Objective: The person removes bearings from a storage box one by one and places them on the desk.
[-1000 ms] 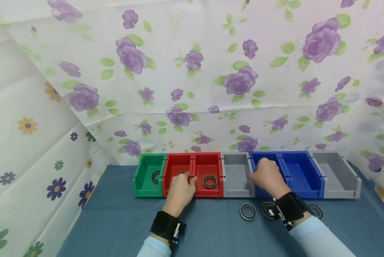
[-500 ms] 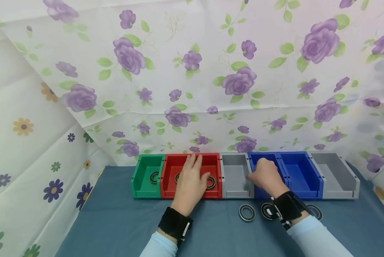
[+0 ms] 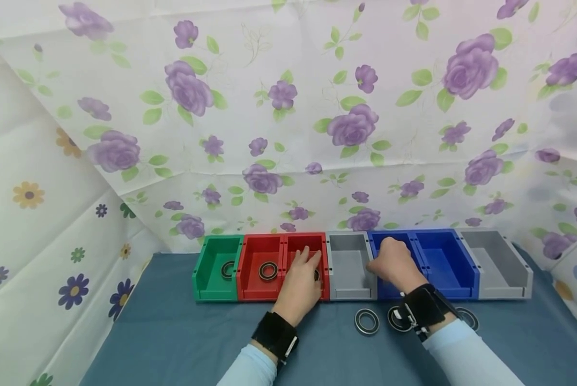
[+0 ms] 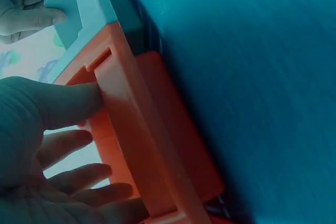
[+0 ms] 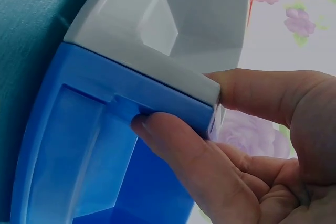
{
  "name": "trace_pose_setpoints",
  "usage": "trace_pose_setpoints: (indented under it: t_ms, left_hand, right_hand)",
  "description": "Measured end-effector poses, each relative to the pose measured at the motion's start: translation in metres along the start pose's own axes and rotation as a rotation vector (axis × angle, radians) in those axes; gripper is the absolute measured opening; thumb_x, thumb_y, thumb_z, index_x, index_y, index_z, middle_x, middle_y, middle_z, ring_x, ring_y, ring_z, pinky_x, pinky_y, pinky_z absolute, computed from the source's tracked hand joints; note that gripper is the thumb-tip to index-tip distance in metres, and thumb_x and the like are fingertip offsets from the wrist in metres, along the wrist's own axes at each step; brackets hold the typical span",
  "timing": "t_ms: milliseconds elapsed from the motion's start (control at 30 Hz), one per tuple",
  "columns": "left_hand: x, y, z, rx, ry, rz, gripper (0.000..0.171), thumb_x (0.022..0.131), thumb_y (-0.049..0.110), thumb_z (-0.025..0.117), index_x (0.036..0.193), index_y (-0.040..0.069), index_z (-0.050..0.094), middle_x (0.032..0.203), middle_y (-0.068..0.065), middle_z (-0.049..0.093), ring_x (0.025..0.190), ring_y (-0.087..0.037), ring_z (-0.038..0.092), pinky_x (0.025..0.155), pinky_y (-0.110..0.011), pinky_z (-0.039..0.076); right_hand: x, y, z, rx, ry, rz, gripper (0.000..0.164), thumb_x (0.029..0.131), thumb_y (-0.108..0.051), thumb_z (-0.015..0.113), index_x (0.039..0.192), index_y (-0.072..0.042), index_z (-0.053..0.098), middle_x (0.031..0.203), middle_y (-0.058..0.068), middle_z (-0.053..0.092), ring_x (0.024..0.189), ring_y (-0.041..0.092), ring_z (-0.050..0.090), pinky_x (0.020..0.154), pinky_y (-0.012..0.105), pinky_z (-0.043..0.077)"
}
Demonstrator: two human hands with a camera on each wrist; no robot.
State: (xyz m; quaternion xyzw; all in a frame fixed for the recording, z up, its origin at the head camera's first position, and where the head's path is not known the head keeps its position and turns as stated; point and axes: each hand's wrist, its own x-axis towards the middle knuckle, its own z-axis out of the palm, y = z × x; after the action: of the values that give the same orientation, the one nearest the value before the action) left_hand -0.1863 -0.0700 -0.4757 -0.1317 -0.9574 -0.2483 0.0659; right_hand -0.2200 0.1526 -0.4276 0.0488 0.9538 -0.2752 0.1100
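My left hand (image 3: 298,287) reaches into the right red bin (image 3: 308,241), fingers spread and fairly straight. A ring bearing (image 3: 317,275) in that bin shows only at its edge beside the hand. In the left wrist view the thumb lies by the red bin's wall and the fingers hold nothing visible. My right hand (image 3: 394,265) pinches the adjoining walls of a grey bin (image 5: 142,59) and a blue bin (image 5: 131,103), thumb on the grey side, index finger on the blue. Another bearing (image 3: 268,271) lies in the left red bin (image 3: 261,245).
The bins form a row along the flowered backdrop. A green bin (image 3: 216,295) at the left end holds a bearing (image 3: 227,269). Another blue bin (image 3: 443,257) and a grey bin (image 3: 505,292) stand right. Bearings (image 3: 367,321) lie on the blue-green cloth in front, partly behind my right wrist.
My left hand leaves the left red bin, passes over the divider with fingers straightening, and enters the right red bin. The left red bin's bearing is uncovered. My right hand keeps its hold.
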Motion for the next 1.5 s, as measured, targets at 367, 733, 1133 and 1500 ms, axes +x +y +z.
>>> trace_pose_setpoints:
  t_ms: [367, 733, 1133, 1500]
  left_hand:
    - [0.02, 0.006, -0.001, -0.068, -0.125, -0.124, 0.033, 0.081, 0.003, 0.062, 0.114, 0.005, 0.063, 0.092, -0.011, 0.063, 0.079, -0.016, 0.059, 0.063, -0.025, 0.049]
    - [0.021, 0.012, 0.001, 0.057, -0.086, -0.152, 0.017, 0.084, 0.004, 0.061, 0.069, 0.01, 0.057, 0.052, 0.001, 0.045, 0.048, -0.011, 0.045, 0.044, -0.021, 0.039]
    - [0.001, 0.004, -0.021, 0.078, 0.194, 0.057, 0.043, 0.08, 0.016, 0.07, 0.121, 0.008, 0.058, 0.113, -0.009, 0.057, 0.093, -0.022, 0.057, 0.079, -0.037, 0.049]
    - [-0.015, 0.006, -0.04, 0.02, 0.267, 0.059, 0.044, 0.096, 0.029, 0.05, 0.136, 0.016, 0.04, 0.123, -0.009, 0.043, 0.104, -0.018, 0.045, 0.077, -0.032, 0.049]
  right_hand:
    - [-0.002, -0.003, -0.006, 0.003, -0.015, 0.008, 0.018, 0.077, -0.019, 0.067, 0.071, -0.004, 0.059, 0.063, 0.008, 0.055, 0.052, 0.019, 0.054, 0.047, 0.029, 0.045]
    - [-0.002, -0.004, -0.008, 0.006, -0.011, 0.01, 0.02, 0.075, -0.02, 0.069, 0.071, -0.004, 0.059, 0.063, 0.008, 0.056, 0.053, 0.02, 0.057, 0.047, 0.029, 0.045]
    - [-0.003, -0.003, -0.007, -0.002, -0.019, 0.02, 0.02, 0.076, -0.021, 0.069, 0.073, -0.004, 0.06, 0.064, 0.008, 0.057, 0.055, 0.021, 0.058, 0.049, 0.03, 0.047]
    - [-0.004, -0.004, -0.003, -0.005, -0.019, 0.016, 0.016, 0.077, -0.018, 0.068, 0.071, -0.005, 0.06, 0.064, 0.007, 0.057, 0.054, 0.02, 0.056, 0.049, 0.03, 0.046]
